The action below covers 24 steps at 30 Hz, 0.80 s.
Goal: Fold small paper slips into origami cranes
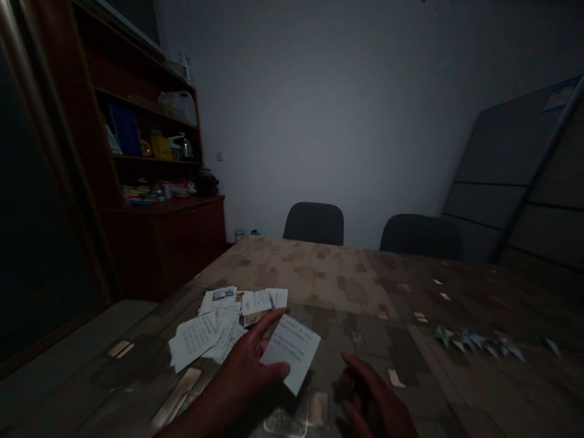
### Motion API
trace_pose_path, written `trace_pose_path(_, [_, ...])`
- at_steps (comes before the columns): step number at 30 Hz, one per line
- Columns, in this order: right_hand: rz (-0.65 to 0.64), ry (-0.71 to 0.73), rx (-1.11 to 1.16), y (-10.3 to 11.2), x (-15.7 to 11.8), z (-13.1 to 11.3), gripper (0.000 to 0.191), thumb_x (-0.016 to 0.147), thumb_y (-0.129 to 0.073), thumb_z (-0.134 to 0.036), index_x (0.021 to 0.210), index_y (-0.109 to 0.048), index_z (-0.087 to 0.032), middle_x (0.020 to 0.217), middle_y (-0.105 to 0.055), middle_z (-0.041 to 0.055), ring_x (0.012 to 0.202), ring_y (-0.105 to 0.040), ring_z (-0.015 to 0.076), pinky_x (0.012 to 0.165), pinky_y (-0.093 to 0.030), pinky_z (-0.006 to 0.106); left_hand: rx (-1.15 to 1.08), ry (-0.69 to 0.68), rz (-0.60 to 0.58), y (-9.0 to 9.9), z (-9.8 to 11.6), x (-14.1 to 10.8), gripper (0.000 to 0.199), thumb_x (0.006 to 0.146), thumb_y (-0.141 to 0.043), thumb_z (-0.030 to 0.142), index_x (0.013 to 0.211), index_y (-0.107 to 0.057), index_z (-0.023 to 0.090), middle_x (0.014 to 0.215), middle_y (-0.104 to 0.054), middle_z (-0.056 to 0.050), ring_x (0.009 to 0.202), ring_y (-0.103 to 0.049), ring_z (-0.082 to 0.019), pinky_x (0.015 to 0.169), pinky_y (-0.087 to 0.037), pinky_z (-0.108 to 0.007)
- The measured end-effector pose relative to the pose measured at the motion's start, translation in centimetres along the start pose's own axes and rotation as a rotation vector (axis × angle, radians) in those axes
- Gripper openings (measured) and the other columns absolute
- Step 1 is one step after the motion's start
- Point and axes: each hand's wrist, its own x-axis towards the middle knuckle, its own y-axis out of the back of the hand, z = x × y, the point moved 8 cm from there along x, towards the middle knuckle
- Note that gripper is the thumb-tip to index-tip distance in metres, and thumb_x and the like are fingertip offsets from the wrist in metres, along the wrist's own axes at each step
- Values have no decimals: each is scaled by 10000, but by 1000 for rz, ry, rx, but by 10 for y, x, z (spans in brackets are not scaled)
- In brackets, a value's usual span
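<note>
My left hand (250, 365) grips a white sheet of paper (294, 350) with printed lines, its thumb over the near edge and its fingers behind. The paper is tilted and held above the table. To the right of it, apart from the paper, my right hand (371, 395) is low over the table with its fingers bent and spread, holding nothing I can see. Beside my left hand lies a loose pile of printed paper sheets (196, 340), some overlapping. Below the held paper is a flat, rounded-corner object (286, 423), too dim to name.
Several small folded paper pieces (479, 345) stand in a row on the right of the patterned tablecloth (314, 274). Two dark chairs (314, 223) are at the table's far side. A wooden shelf cabinet (182, 234) stands left; a grey cabinet (490, 164) is at right.
</note>
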Motion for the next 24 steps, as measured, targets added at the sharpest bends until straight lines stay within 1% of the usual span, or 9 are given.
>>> trace_pose_path(3, [0, 137, -69, 9, 7, -21, 569, 828, -537, -64, 1351, -478, -280, 1054, -692, 58, 755, -695, 162, 678, -579, 212, -41, 26, -60, -15, -21, -4, 930, 590, -732, 124, 1424, -322, 101, 833, -748, -86, 738, -712, -249, 627, -527, -308])
trace_pose_path(6, [-31, 271, -195, 9, 7, -37, 529, 807, -561, -53, 1288, -540, -271, 1121, -656, 96, 876, -666, 209, 743, -570, 285, -84, 83, -124, -29, -53, -8, 907, 594, -703, 92, 1422, -337, 146, 802, -735, -47, 706, -701, -221, 577, -517, -279])
trace_pose_path(9, [-78, 181, -245, 3, 4, -26, 330, 807, -648, -112, 1088, -626, -283, 1011, -686, 68, 789, -654, 204, 679, -551, 286, -87, 130, -207, -41, -81, -11, 909, 576, -694, 105, 1414, -357, 204, 841, -726, -29, 680, -694, -202, 543, -511, -263])
trace_pose_path(12, [-139, 46, -216, 1, -1, -4, 141, 814, -707, -198, 917, -639, -266, 797, -682, 23, 731, -654, 196, 640, -532, 262, 45, 146, -211, -41, -96, -13, 948, 561, -677, 112, 1437, -340, 243, 868, -731, -34, 604, -679, -179, 497, -497, -248])
trace_pose_path(15, [-167, 187, -292, 6, -10, 2, 35, 888, -651, -275, 858, -664, -265, 797, -678, 27, 721, -622, 191, 638, -477, 283, 256, -7, -179, -31, -85, -14, 829, 659, -647, 145, 1437, -385, 254, 980, -737, -82, 796, -716, -224, 637, -558, -301])
trace_pose_path(18, [-177, 333, -331, 14, -22, 4, 250, 999, -487, -303, 836, -672, -256, 748, -675, 23, 680, -581, 176, 610, -402, 293, 624, -204, -86, -20, -64, -20, 615, 759, -586, 112, 1338, -536, 314, 1160, -717, -82, 997, -688, -243, 830, -557, -354])
trace_pose_path(21, [-210, 363, -261, 24, -28, 9, 291, 1031, -426, -314, 872, -658, -238, 729, -699, 24, 676, -589, 167, 626, -405, 296, 868, -427, -142, -31, -41, -32, 439, 815, -611, 155, 1200, -640, 365, 1223, -708, -40, 1121, -644, -268, 949, -518, -387])
trace_pose_path(22, [-247, 365, -246, 26, -29, 10, 273, 1029, -426, -291, 891, -655, -231, 768, -721, 34, 699, -600, 171, 658, -424, 311, 874, -512, -140, -36, -32, -37, 428, 815, -596, 139, 1179, -645, 361, 1179, -727, -33, 1080, -663, -256, 913, -536, -358])
trace_pose_path(24, [-375, 344, -220, 25, -31, 12, 219, 1017, -446, -244, 963, -658, -225, 870, -748, 49, 768, -625, 175, 717, -454, 322, 908, -551, -194, -47, -23, -41, 403, 819, -617, 122, 1164, -637, 329, 1141, -737, -34, 1034, -673, -235, 890, -534, -322])
